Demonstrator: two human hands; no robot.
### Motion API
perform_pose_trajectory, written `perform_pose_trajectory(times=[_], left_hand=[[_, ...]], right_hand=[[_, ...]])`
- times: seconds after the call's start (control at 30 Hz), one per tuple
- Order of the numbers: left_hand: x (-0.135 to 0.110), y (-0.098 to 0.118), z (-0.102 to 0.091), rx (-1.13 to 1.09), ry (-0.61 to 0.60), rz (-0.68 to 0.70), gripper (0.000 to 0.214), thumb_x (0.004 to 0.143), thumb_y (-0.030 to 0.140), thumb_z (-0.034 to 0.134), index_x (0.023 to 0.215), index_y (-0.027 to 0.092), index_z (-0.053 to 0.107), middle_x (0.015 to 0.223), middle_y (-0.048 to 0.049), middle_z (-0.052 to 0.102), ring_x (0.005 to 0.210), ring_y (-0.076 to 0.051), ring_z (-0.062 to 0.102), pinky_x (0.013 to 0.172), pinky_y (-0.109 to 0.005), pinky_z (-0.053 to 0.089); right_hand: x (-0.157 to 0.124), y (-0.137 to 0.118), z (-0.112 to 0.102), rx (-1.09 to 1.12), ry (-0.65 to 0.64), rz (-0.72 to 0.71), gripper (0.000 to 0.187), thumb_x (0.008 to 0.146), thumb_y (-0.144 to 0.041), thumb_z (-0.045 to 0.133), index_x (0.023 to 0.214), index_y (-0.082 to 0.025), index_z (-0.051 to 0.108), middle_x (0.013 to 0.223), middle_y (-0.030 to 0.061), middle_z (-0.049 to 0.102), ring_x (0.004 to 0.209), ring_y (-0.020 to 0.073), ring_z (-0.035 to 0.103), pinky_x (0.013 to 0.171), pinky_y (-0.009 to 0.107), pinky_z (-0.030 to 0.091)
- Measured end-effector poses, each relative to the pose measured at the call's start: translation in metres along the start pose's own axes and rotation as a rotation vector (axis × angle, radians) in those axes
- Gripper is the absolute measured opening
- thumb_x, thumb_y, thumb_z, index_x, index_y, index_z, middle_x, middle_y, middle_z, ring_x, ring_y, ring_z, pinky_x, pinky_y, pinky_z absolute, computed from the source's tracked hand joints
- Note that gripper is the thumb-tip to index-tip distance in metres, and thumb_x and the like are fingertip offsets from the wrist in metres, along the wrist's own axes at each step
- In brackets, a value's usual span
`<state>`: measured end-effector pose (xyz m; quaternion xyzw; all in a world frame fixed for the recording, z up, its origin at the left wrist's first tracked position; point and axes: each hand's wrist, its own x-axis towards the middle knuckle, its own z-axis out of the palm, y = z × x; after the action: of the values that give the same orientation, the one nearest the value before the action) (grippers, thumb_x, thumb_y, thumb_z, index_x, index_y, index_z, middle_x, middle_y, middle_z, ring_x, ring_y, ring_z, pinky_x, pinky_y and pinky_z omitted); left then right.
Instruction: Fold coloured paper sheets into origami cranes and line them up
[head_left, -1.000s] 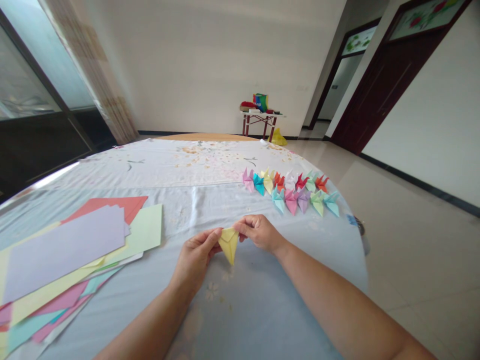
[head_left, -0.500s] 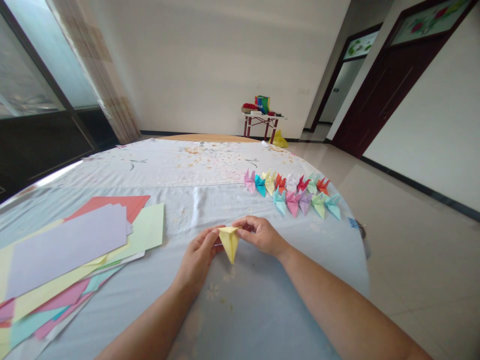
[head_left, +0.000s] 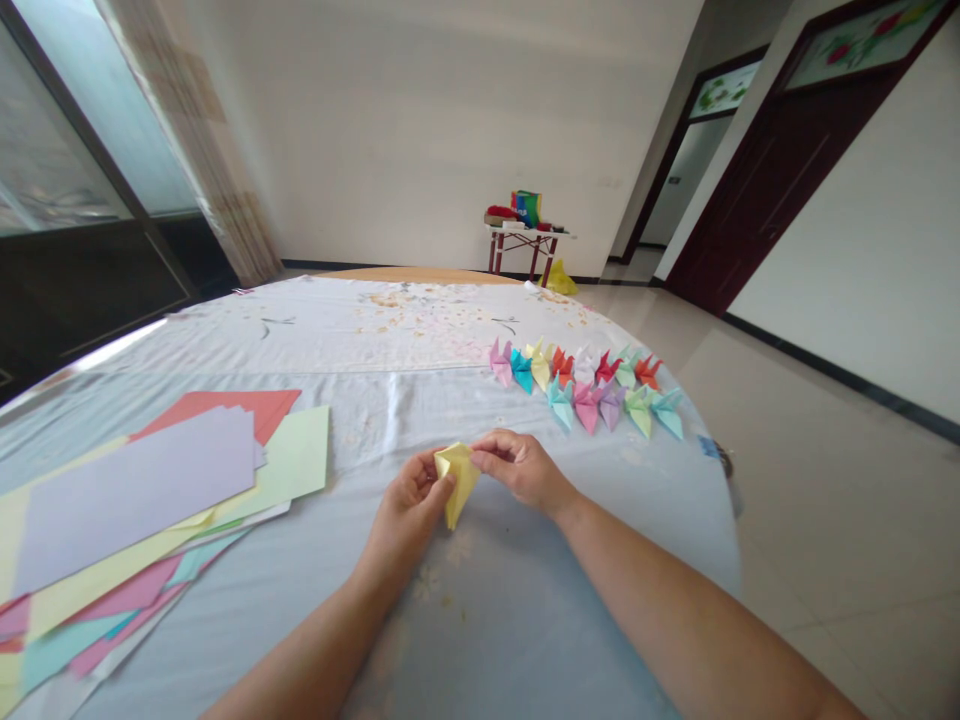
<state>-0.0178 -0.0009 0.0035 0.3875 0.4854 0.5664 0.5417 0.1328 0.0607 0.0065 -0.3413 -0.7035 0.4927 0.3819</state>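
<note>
A folded piece of yellow paper (head_left: 460, 484), tapering to a point toward me, is held between both hands just over the tablecloth. My left hand (head_left: 415, 500) grips its left side, the thumb pressed on the front face and the fingers behind. With thumb and fingertips, my right hand (head_left: 520, 466) pinches its upper right corner. Part of the paper's back is hidden by my fingers. Beyond my right hand stand two rows of folded paper cranes (head_left: 586, 400) in several colours.
On the left lies a loose pile of coloured paper sheets (head_left: 142, 490), a lilac one on top. A pale blue and white flowered tablecloth (head_left: 420, 340) covers the round table. Against the far wall is a small side table (head_left: 525, 235) with things on it; a yellow bag (head_left: 559, 278) sits beside it.
The yellow paper has turned and tilted, its lower point swinging left. My left thumb has moved from its upper left corner down onto its front face. The right hand still pinches the right corner.
</note>
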Motion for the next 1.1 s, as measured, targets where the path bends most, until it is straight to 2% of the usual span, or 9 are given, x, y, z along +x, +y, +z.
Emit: perform_pose_trajectory(times=[0.13, 0.33, 0.47, 0.6, 0.7, 0.8, 0.93, 1.1], left_hand=[[-0.001, -0.003, -0.003, -0.100, -0.052, -0.037, 0.039, 0.071, 0.033, 0.057, 0.106, 0.016, 0.057, 0.090, -0.0047, 0.068, 0.080, -0.020, 0.062, 0.072, -0.029, 0.045], [-0.002, -0.003, -0.002, -0.097, -0.060, -0.047, 0.038, 0.068, 0.033, 0.061, 0.102, 0.015, 0.059, 0.082, -0.0042, 0.068, 0.071, -0.018, 0.062, 0.066, -0.027, 0.046], [-0.005, 0.000, 0.002, -0.036, -0.050, -0.076, 0.039, 0.069, 0.039, 0.062, 0.100, 0.015, 0.057, 0.073, -0.0021, 0.067, 0.059, -0.014, 0.059, 0.057, -0.025, 0.045], [-0.006, 0.002, 0.004, 0.081, 0.057, -0.036, 0.032, 0.068, 0.044, 0.062, 0.082, 0.015, 0.058, 0.062, 0.0012, 0.062, 0.049, -0.011, 0.053, 0.046, -0.021, 0.040], [-0.005, 0.003, 0.002, 0.163, 0.132, 0.027, 0.031, 0.068, 0.044, 0.062, 0.075, 0.015, 0.057, 0.058, 0.0020, 0.060, 0.048, -0.009, 0.050, 0.045, -0.019, 0.038], [-0.004, 0.002, 0.000, 0.194, 0.152, 0.057, 0.030, 0.067, 0.043, 0.063, 0.075, 0.014, 0.058, 0.059, 0.0016, 0.060, 0.051, -0.009, 0.051, 0.047, -0.019, 0.038], [-0.003, 0.002, -0.002, 0.176, 0.150, 0.057, 0.032, 0.069, 0.045, 0.060, 0.078, 0.015, 0.058, 0.060, 0.0014, 0.061, 0.050, -0.009, 0.050, 0.046, -0.018, 0.038], [0.001, 0.005, -0.003, 0.038, 0.184, 0.021, 0.035, 0.068, 0.047, 0.061, 0.083, 0.016, 0.055, 0.067, 0.0000, 0.063, 0.053, -0.012, 0.056, 0.048, -0.020, 0.041]], right_hand=[[0.001, 0.003, -0.002, 0.145, 0.003, 0.060, 0.022, 0.075, -0.033, 0.058, 0.086, -0.016, 0.064, 0.070, -0.0003, 0.060, 0.060, 0.0093, 0.050, 0.058, 0.022, 0.040], [0.002, 0.006, -0.002, 0.180, 0.003, 0.075, 0.017, 0.075, -0.031, 0.055, 0.082, -0.016, 0.060, 0.065, -0.0021, 0.055, 0.057, 0.0080, 0.047, 0.055, 0.020, 0.039], [0.001, 0.006, 0.002, 0.067, 0.014, 0.082, 0.019, 0.078, -0.033, 0.051, 0.080, -0.015, 0.057, 0.063, -0.0021, 0.053, 0.056, 0.0081, 0.046, 0.054, 0.020, 0.038], [-0.003, 0.003, 0.008, -0.155, 0.075, 0.051, 0.023, 0.080, -0.036, 0.049, 0.079, -0.015, 0.057, 0.068, -0.0001, 0.057, 0.061, 0.0096, 0.050, 0.057, 0.021, 0.039], [-0.006, -0.003, 0.012, -0.271, 0.115, 0.021, 0.026, 0.076, -0.041, 0.054, 0.086, -0.017, 0.057, 0.072, 0.0000, 0.058, 0.061, 0.0096, 0.050, 0.056, 0.021, 0.040], [-0.009, -0.007, 0.015, -0.344, 0.131, 0.002, 0.030, 0.070, -0.041, 0.061, 0.088, -0.018, 0.055, 0.073, -0.0007, 0.058, 0.059, 0.0093, 0.049, 0.055, 0.020, 0.040], [-0.008, -0.006, 0.014, -0.342, 0.115, 0.000, 0.024, 0.074, -0.034, 0.058, 0.091, -0.018, 0.055, 0.074, -0.0004, 0.059, 0.060, 0.0090, 0.051, 0.057, 0.021, 0.042], [-0.005, 0.001, 0.012, -0.204, 0.079, -0.004, 0.026, 0.078, -0.024, 0.050, 0.103, -0.018, 0.052, 0.076, 0.0002, 0.058, 0.064, 0.0094, 0.054, 0.059, 0.020, 0.043]])
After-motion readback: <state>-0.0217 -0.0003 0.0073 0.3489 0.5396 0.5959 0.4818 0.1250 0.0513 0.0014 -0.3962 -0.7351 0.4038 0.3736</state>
